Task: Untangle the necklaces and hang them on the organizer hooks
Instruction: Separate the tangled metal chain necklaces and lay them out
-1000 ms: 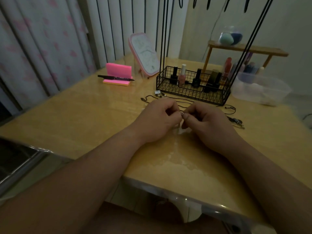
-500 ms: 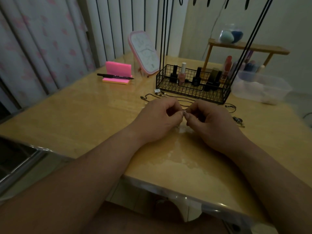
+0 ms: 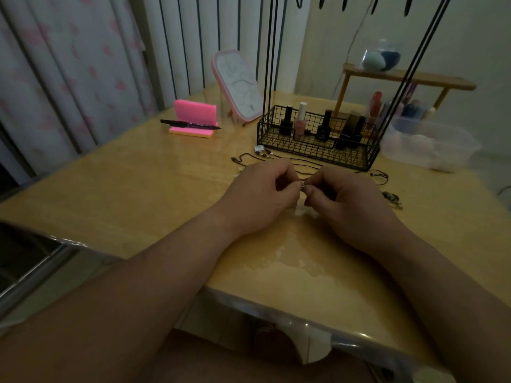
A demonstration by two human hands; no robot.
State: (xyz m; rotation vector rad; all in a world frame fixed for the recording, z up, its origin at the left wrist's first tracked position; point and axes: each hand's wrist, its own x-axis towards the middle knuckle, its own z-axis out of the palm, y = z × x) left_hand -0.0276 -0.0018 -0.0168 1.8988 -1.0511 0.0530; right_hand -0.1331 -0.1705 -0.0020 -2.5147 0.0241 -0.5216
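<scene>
Action over the wooden table (image 3: 138, 194): left hand (image 3: 260, 200) and right hand (image 3: 351, 205) meet, fingers curled, both pinching a small silver piece (image 3: 303, 185) on a dark cord. More necklaces (image 3: 265, 154) lie tangled just behind the knuckles, right in front of the black wire organizer (image 3: 318, 146), hooks (image 3: 344, 1) high above.

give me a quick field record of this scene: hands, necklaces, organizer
left hand: pinches the held necklace at a small silver piece
right hand: pinches the same piece from the other side
other necklaces: dark cords lying loose on the table, in front of the wire basket
hooks: black tips at the top edge, rest out of frame
basket contents: nail polish bottles, upright
</scene>
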